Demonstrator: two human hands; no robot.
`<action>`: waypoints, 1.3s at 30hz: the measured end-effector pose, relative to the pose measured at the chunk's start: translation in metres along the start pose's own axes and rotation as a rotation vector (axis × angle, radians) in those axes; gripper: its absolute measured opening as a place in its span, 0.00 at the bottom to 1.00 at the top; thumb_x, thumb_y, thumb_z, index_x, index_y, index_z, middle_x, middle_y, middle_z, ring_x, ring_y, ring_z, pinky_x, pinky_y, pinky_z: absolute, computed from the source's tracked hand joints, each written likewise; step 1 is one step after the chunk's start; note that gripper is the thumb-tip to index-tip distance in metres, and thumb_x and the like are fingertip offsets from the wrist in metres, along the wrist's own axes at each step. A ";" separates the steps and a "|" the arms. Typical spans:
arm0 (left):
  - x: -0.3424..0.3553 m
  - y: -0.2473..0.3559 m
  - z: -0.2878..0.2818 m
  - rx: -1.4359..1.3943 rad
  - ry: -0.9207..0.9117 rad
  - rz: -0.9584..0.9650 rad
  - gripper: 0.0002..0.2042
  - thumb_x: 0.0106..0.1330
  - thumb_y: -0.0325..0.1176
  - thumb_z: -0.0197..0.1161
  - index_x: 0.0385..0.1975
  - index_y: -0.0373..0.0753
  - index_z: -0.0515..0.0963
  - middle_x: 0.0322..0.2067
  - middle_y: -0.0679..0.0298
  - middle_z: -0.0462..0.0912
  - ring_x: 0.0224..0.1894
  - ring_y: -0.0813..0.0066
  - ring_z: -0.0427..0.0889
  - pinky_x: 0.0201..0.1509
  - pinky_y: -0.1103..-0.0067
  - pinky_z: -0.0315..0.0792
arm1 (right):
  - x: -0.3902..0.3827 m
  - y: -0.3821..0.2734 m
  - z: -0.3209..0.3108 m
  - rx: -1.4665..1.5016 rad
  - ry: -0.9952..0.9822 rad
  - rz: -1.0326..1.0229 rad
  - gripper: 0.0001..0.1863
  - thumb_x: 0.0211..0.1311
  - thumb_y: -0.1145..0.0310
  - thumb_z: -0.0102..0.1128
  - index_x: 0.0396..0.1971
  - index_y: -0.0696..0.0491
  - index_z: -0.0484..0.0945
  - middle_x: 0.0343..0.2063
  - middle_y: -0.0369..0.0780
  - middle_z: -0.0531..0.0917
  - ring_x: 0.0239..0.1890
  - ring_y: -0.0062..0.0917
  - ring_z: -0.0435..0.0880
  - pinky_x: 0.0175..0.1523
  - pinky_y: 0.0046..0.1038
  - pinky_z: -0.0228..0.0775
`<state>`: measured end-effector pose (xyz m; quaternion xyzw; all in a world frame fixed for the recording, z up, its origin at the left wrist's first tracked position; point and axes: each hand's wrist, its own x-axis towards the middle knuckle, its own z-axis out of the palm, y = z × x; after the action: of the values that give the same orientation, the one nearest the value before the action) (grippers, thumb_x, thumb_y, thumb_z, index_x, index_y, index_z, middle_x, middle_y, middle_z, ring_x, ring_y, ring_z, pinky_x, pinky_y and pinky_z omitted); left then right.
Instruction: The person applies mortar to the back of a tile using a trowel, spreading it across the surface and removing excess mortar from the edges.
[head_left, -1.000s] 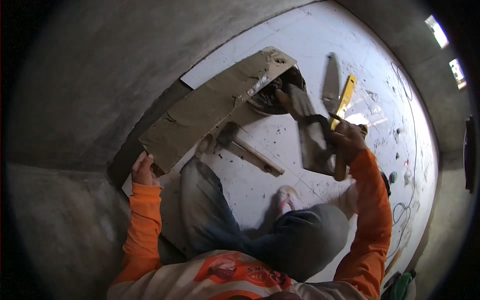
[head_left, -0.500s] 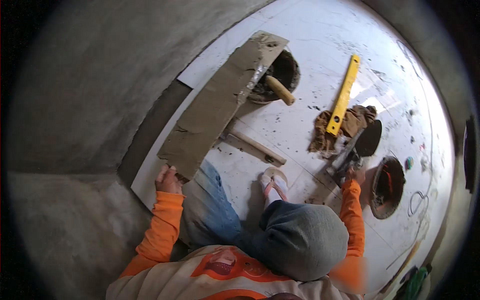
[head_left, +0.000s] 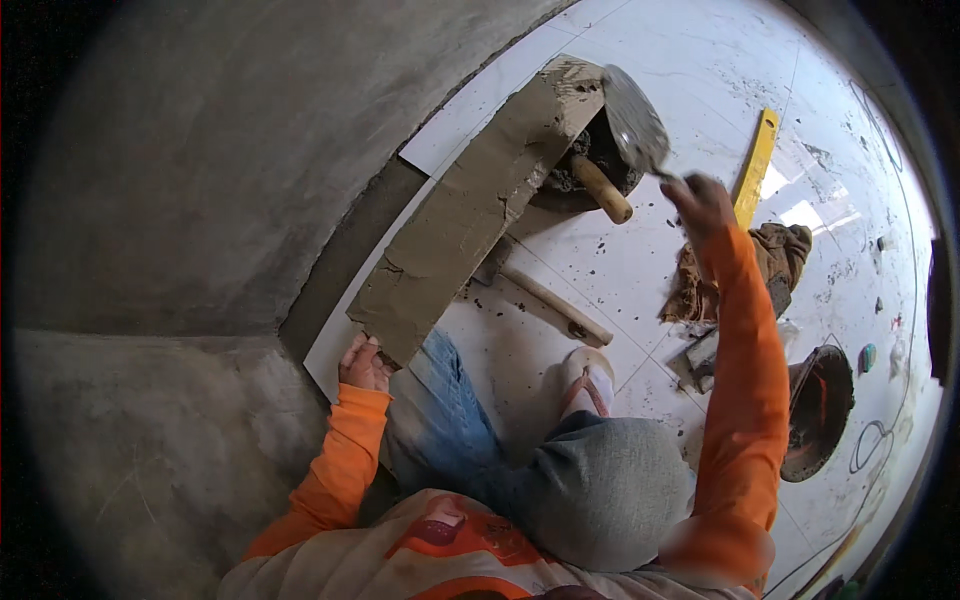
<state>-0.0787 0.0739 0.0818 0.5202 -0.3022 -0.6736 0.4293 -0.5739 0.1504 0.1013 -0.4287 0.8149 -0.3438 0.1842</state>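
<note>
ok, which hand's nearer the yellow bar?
Right. The right hand, gripping a trowel, is just left of the yellow bar; the left hand is well away, at the near end of the mortar-covered strip.

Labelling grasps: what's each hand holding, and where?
Left hand: long, flat, mortar-coated grey-brown slab, by its near end. Right hand: grey metal trowel, by its handle end.

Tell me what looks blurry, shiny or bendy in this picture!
In the head view: the trowel in the right hand looks slightly blurred; white glare shines on the floor beside the yellow bar; the floor's right edge bends; the corners go black.
</note>
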 end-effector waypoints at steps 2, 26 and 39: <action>0.005 -0.002 -0.007 0.027 0.004 0.012 0.06 0.60 0.28 0.56 0.36 0.41 0.73 0.30 0.70 0.75 0.25 0.80 0.72 0.25 0.80 0.68 | 0.050 -0.010 0.013 0.118 -0.091 0.110 0.22 0.54 0.55 0.56 0.26 0.64 0.75 0.18 0.49 0.76 0.24 0.36 0.77 0.32 0.34 0.68; 0.037 -0.012 -0.023 -0.010 -0.035 -0.085 0.10 0.61 0.28 0.57 0.41 0.40 0.70 0.35 0.70 0.75 0.32 0.78 0.74 0.30 0.80 0.68 | 0.031 0.012 0.346 0.024 -0.150 -0.605 0.14 0.54 0.67 0.50 0.40 0.55 0.73 0.42 0.51 0.76 0.41 0.47 0.75 0.44 0.39 0.70; 0.039 -0.020 -0.029 0.021 0.009 -0.089 0.09 0.62 0.29 0.54 0.41 0.42 0.72 0.30 0.74 0.73 0.27 0.85 0.70 0.26 0.84 0.65 | -0.003 0.010 0.300 0.246 -0.416 -0.111 0.10 0.51 0.70 0.48 0.29 0.55 0.78 0.26 0.46 0.81 0.30 0.42 0.79 0.37 0.35 0.71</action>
<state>-0.0596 0.0492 0.0393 0.5407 -0.2839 -0.6865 0.3948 -0.3999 0.0362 -0.1145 -0.5088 0.6866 -0.3545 0.3794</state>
